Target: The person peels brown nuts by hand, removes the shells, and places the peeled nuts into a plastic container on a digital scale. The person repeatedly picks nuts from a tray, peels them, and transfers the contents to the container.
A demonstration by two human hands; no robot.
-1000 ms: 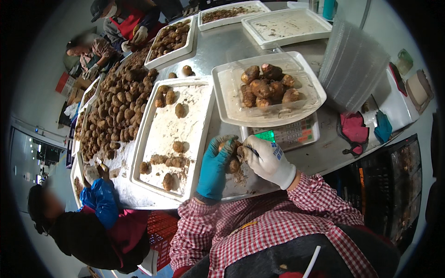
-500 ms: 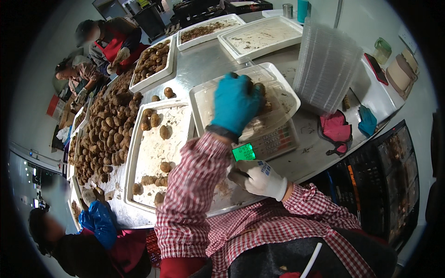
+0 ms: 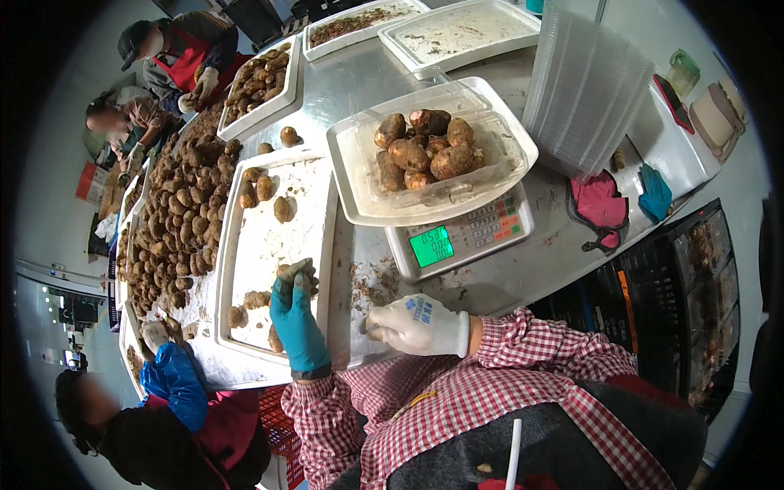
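The left hand in a teal rubber glove reaches over the near part of a shallow, white, oblong tray, its fingers pointing away from the body; at its fingertips lies a rough, brown, rounded tuber, just beyond the palm and a little to its left; fingers and thumb stand narrow about it, though whether the grip has closed on it I cannot tell, and the fingers cover too much to read its long axis; a second brown, oblong tuber lies just left of the teal glove, its long axis running roughly left to right, across the line of that hand

The right hand in a white knit glove is well apart from both tubers, over the brushed metal desk to the right of the tray; its fingers are curled narrow and point left, and whether they hold anything cannot be told; the left is plainly the nearer hand; beyond the right one stands a pale scale with a green display, bearing a clear plastic box of brown tubers on its white pan
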